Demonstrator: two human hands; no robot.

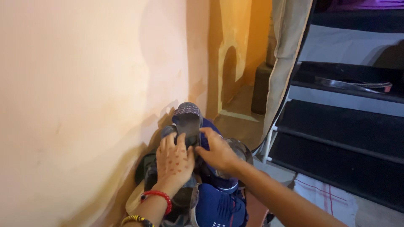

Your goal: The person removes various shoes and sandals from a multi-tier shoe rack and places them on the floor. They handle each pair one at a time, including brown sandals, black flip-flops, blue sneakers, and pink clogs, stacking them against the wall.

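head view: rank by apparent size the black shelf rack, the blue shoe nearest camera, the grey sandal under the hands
1. black shelf rack, by far the largest.
2. blue shoe, though it is cut off by the frame edge and closer to the camera.
3. grey sandal, partly covered by the left hand and right hand.

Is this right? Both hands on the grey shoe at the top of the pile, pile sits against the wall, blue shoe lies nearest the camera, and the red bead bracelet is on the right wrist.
One thing is off: the red bead bracelet is on the left wrist, not the right, as the head view shows. The rest stands: left hand and right hand are on the grey shoe at the top of the pile, against the wall, with the blue shoe nearest the camera.
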